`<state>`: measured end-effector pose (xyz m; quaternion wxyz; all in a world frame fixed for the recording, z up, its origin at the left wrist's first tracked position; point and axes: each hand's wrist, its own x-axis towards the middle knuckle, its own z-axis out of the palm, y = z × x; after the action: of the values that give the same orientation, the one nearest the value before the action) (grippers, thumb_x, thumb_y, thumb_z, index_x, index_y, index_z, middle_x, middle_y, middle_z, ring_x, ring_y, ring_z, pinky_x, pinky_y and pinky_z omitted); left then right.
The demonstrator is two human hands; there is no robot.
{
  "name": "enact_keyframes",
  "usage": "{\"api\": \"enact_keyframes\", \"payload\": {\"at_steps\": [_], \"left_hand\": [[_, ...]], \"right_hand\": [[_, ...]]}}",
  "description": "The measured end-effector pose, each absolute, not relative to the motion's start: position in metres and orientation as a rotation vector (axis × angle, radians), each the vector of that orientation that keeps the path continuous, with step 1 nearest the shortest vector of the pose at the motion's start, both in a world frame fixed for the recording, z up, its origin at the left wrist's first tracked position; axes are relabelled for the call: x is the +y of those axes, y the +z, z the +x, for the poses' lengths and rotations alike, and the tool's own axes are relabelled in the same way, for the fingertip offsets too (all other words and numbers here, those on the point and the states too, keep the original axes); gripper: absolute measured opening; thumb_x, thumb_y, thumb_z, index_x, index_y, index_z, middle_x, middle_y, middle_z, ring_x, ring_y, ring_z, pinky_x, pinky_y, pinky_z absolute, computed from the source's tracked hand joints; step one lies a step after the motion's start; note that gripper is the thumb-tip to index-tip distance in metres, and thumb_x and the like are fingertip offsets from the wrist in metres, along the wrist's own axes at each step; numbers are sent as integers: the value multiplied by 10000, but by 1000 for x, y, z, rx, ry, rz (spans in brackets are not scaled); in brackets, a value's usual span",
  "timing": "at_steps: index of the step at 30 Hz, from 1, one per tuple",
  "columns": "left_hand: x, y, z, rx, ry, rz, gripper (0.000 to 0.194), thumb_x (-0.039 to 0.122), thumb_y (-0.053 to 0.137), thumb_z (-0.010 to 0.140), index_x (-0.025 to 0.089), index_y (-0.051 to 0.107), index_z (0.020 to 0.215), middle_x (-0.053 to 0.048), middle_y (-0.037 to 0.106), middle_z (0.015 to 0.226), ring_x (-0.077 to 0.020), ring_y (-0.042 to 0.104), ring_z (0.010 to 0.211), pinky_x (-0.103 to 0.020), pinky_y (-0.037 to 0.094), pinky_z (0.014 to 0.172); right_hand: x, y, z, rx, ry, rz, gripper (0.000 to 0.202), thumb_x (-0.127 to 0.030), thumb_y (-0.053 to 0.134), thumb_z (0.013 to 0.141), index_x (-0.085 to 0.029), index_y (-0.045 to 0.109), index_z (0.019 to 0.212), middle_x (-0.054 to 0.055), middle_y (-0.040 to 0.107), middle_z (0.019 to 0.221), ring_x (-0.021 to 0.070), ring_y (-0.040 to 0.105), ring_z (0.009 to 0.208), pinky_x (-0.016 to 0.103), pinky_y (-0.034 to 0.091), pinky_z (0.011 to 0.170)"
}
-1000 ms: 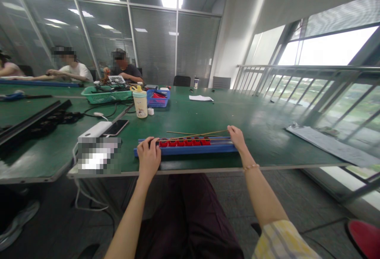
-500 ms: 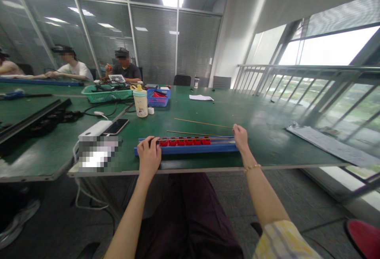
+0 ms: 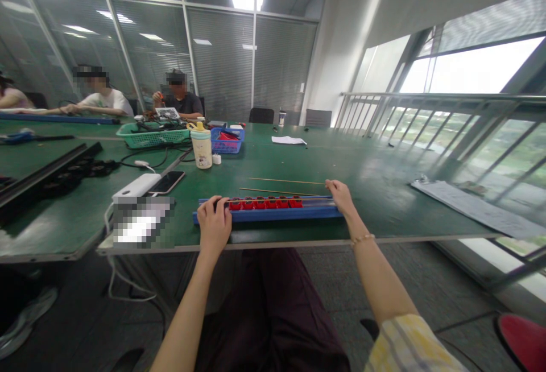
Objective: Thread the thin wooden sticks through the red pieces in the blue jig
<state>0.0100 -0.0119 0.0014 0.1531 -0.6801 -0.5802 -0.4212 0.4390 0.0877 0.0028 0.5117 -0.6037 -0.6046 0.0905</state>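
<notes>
A long blue rail (image 3: 268, 214) lies along the near table edge, with a row of several red pieces (image 3: 273, 203) set in its channel. My left hand (image 3: 214, 218) is closed over the rail's left end, its fingertips at the rail's far edge beside the red pieces. Near the right end, my right hand (image 3: 340, 194) pinches the end of a thin wooden stick (image 3: 285, 181), which points left above the table. A second thin stick (image 3: 273, 191) lies just behind the rail. Another thin strip runs along the top of the red pieces.
On the left are a phone (image 3: 167, 182), a white power bank (image 3: 136, 186), a cup (image 3: 202, 147), a green basket (image 3: 149, 137) and a blue basket (image 3: 227, 143). A clipboard (image 3: 469, 207) lies at right. People sit across the table at the far left.
My right hand has shifted slightly left and the stick it pinches has moved left and a little away from me. My left hand and the rail have not moved.
</notes>
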Motion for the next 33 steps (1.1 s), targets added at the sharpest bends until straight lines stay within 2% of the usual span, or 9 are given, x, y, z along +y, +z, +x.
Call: {"api": "enact_keyframes", "payload": {"at_steps": [9,15,21,24,28,33], "left_hand": [[-12,3,11,-1680,-1190,-1949,350,263,424,931,195,608,1221,-135,516,1302,-295,417,1160,-483,363,1052],[-12,3,12,-1669,-1179,-1940,350,268,423,932,198,609,1221,-131,516,1299,-296,416,1151,-475,361,1055],[-11,1,11,-1659,-1189,-1936,345,270,428,931,200,612,1214,-129,518,1296,-300,417,1142,-480,364,1046],[-10,0,10,-1658,-1194,-1932,343,270,430,931,201,613,1213,-127,519,1296,-300,419,1145,-481,365,1048],[-10,1,11,-1669,-1203,-1930,341,270,432,931,195,610,1212,-132,524,1296,-299,421,1149,-484,369,1048],[-12,2,11,-1665,-1211,-1938,344,264,432,931,194,602,1222,-137,527,1296,-297,422,1154,-489,369,1047]], "right_hand": [[92,1,436,-1657,203,-1548,589,-707,458,823,-177,691,712,59,662,675,179,555,649,298,370,633],[97,-5,435,-1710,166,-1641,513,-664,515,805,-190,699,737,63,701,745,185,601,713,288,412,658],[99,1,435,-1733,264,-1718,258,-456,640,761,-213,712,807,23,715,771,158,611,716,254,432,660],[101,9,430,-1789,277,-1759,175,-326,642,740,-232,731,856,-8,706,730,137,596,683,231,435,657],[103,17,422,-1895,318,-1941,248,-237,542,769,-249,777,847,-13,722,754,144,623,727,241,447,716],[102,16,419,-1991,299,-2081,374,-250,431,842,-314,788,935,-34,747,1043,198,654,987,330,449,896]]}}
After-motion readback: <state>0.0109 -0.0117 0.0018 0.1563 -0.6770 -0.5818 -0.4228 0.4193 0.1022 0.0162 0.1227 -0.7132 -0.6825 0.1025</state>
